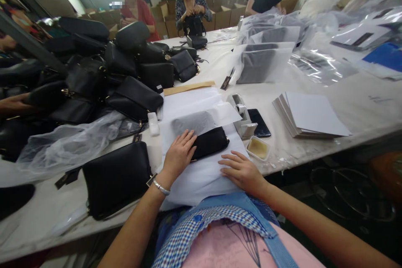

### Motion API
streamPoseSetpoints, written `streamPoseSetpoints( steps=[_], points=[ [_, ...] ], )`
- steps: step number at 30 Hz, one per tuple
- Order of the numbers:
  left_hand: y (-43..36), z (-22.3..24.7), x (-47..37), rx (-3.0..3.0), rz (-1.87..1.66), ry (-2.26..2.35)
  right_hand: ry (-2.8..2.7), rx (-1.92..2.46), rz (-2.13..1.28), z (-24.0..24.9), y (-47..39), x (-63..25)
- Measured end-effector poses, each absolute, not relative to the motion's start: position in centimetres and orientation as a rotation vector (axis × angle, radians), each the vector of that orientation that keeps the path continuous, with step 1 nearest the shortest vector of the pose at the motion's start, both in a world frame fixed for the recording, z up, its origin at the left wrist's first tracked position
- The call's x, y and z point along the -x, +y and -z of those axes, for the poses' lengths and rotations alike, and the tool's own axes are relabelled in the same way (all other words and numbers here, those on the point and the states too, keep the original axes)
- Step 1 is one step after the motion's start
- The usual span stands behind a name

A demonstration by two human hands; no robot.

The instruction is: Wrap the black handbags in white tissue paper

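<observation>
A small black bag (212, 142) lies on white tissue paper (194, 182) in front of me. A flap of the paper is folded over its far side, and the dark shape shows through. My left hand (180, 150) rests with fingers stretched on the paper flap and the bag's left part. Just right of the bag, my right hand (240, 169) lies on the tissue paper, fingers spread and holding nothing. Left of my left wrist is a larger black handbag (117, 180) with a tag.
Black bags (135, 96) are piled at the left. A tape dispenser (241, 117), phone (259, 122), small dish (257, 148) and stack of white boards (314, 113) stand at the right. Wrapped bags (260, 65) stand farther back. Co-workers are across the table; another hand (14, 104) reaches in at left.
</observation>
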State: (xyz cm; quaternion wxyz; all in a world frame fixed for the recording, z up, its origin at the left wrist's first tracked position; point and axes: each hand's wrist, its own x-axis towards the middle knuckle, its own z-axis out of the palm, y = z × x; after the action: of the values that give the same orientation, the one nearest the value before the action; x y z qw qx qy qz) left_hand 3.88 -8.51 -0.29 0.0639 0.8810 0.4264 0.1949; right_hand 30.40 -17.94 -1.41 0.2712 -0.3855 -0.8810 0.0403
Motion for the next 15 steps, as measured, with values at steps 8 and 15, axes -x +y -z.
streamPoseSetpoints(
  steps=[8, 15],
  points=[
    [-6.1, -4.8, -2.3, -2.368, -0.352, 1.14, -2.227, 1.224, -0.395, -3.9, -12.4, -29.2],
    [-6.4, -7.8, -2.5, -2.367, -0.046, 1.092, -2.405, 1.47, -0.451, -6.2, -5.4, -27.1]
  ],
)
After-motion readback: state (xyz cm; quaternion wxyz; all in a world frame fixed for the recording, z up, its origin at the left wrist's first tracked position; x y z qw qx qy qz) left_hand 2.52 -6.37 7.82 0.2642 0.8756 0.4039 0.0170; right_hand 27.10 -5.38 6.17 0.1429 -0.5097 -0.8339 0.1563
